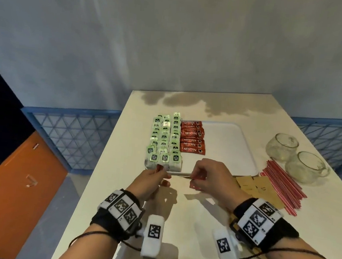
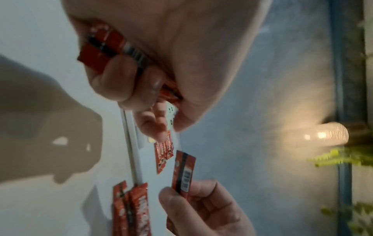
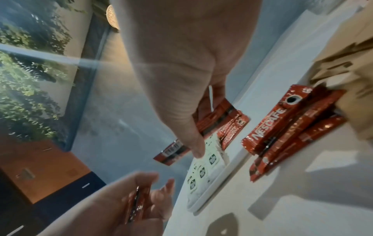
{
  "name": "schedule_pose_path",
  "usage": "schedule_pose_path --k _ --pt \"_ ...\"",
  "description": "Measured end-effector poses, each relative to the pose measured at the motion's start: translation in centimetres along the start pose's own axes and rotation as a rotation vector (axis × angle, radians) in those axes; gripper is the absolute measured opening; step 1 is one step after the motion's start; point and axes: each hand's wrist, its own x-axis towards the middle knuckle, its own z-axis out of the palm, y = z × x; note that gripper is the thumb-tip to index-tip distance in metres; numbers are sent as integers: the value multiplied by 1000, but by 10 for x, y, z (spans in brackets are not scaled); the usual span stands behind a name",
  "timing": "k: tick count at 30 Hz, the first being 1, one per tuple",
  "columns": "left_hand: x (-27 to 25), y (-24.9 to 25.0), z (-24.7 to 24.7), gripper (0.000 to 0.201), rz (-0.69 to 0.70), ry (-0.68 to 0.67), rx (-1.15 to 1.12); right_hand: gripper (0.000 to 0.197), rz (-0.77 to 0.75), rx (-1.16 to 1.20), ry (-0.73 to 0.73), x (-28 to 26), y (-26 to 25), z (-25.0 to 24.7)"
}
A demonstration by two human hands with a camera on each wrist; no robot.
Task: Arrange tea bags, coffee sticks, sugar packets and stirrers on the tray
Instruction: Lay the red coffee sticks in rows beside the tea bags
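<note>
Nearest the body, both hands hover over the near edge of the tray (image 1: 247,148). The left hand (image 1: 151,181) has its fingers curled round a bundle of red coffee sticks (image 2: 105,47) — the head view shows only a red tip there, while the left wrist view shows the bundle, barcodes facing out. The right hand (image 1: 213,180) pinches a single coffee stick (image 2: 183,172) between thumb and fingers, its long axis standing roughly upright toward the tray; in the head view it is almost hidden. Only the wrist views show a loose heap of coffee sticks (image 3: 286,127) on the table (image 1: 200,210) beside brown sugar packets (image 1: 252,186). On the tray, green-labelled tea bags (image 1: 165,139) fill three columns at the left, with a column of coffee sticks (image 1: 192,137) lying crosswise beside them — logos up. To the right lie red stirrers (image 1: 283,186), then two glass bowls (image 1: 282,145).
</note>
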Motion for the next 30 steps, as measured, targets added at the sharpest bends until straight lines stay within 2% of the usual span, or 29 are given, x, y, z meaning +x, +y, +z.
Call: schedule_pose_path --k 2,5,11,14,19,25,28,30 --pt "0 5 -3 39 -47 -54 -47 22 -69 -86 101 5 -4 0" --pt "-2 7 -1 43 -11 -125 -50 25 -158 -191 204 11 -6 1" --pt "2 10 5 19 194 -3 -45 28 -183 -230 265 11 -8 2" --pt "8 9 3 16 295 53 20 38 -115 -141 183 13 -5 -5" --pt "14 8 6 18 358 71 75 20 -87 72 -27 21 -4 -5" --pt "22 8 -1 23 346 128 -46 20 65 198 14 20 -1 -21" --pt "23 10 -3 19 341 123 -73 10 119 344 -50 19 4 -28" --pt "25 13 -3 17 339 114 -61 10 131 417 -89 21 7 -32"
